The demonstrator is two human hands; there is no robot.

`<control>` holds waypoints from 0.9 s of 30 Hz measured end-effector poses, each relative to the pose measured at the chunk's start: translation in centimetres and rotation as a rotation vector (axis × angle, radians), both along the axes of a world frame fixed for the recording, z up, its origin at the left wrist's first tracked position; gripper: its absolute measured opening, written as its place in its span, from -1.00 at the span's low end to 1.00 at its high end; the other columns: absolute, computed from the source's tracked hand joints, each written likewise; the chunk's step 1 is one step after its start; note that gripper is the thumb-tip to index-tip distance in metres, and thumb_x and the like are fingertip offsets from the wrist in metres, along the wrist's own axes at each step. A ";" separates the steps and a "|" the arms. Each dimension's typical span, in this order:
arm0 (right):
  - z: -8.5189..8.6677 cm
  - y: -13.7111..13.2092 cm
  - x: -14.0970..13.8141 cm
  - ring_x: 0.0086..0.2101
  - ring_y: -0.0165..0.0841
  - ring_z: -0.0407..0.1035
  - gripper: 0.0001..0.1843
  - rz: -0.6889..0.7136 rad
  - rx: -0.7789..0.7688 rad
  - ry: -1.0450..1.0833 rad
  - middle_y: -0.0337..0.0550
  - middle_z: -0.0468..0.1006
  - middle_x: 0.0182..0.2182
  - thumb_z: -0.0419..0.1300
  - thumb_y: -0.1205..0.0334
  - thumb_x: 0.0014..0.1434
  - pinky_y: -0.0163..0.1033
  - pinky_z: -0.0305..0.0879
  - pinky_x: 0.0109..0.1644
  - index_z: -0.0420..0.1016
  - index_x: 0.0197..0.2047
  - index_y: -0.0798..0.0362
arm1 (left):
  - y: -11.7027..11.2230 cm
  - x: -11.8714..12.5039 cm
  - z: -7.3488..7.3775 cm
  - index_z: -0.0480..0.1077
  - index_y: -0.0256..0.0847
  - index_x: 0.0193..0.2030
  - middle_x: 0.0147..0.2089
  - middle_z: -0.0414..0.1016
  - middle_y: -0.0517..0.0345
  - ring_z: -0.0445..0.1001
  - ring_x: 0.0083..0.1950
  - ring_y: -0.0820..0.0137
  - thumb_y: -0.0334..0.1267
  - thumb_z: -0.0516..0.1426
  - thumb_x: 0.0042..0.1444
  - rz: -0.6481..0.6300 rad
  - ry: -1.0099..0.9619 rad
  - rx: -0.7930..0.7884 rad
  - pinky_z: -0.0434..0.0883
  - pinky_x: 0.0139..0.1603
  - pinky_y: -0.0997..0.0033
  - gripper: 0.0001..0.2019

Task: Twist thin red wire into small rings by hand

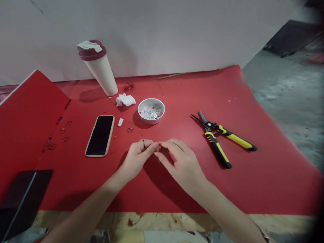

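Note:
My left hand (139, 156) and my right hand (181, 161) meet fingertip to fingertip above the red table cover, both closed in a pinch. Whatever they hold between them is tiny and mostly covered by the fingers; I cannot make out its kind. A thin ring sits on a finger of my left hand. Just beyond the hands stands a small round metal bowl (152, 120) of pale beads and sequins. A small wire ring with a purple bead (130, 130) lies on the cover, left of the bowl.
Pliers (217, 135) with yellow-black handles lie spread at right. To the left are a phone (100, 136), a white cap-like piece (120, 122), crumpled tissue (126, 100), a lidded tumbler (102, 72), tangled red wire (128, 87) and several wire rings (52, 146). A pale wall (164, 37) rises behind.

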State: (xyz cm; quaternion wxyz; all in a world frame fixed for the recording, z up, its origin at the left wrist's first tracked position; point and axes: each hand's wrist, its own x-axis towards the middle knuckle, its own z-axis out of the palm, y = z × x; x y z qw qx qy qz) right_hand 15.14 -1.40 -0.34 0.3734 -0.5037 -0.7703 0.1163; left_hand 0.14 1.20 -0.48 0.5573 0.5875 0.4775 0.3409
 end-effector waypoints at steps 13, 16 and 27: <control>0.1 0.6 0.7 -0.51 -0.37 0.26 -0.88 0.048 0.032 -0.060 -0.17 0.42 -0.55 0.11 0.35 0.18 -0.27 0.22 -0.39 0.46 -0.25 0.16 | -0.1 -0.1 -0.1 0.46 -0.23 -0.45 -0.40 0.52 0.19 0.40 -0.26 0.43 -0.18 0.03 0.19 -0.023 0.055 0.089 0.26 -0.16 0.47 -0.71; 0.1 0.7 0.9 -0.50 -0.36 0.29 -0.86 0.060 0.065 -0.107 -0.15 0.46 -0.53 0.07 0.32 0.22 -0.27 0.21 -0.39 0.45 -0.29 0.13 | 0.0 -0.1 0.0 0.45 -0.23 -0.47 -0.42 0.53 0.19 0.43 -0.28 0.43 -0.18 0.03 0.19 -0.032 0.017 0.066 0.28 -0.15 0.47 -0.70; 0.5 1.1 1.0 -0.47 -0.37 0.26 -0.96 0.021 0.504 -0.310 -0.15 0.45 -0.51 0.15 0.42 0.14 -0.23 0.19 -0.29 0.38 -0.32 0.11 | 0.1 0.1 0.2 0.43 -0.31 -0.49 -0.53 0.51 0.08 0.47 -0.47 0.40 -0.16 0.04 0.18 -0.104 -0.295 -0.130 0.38 -0.30 0.41 -0.68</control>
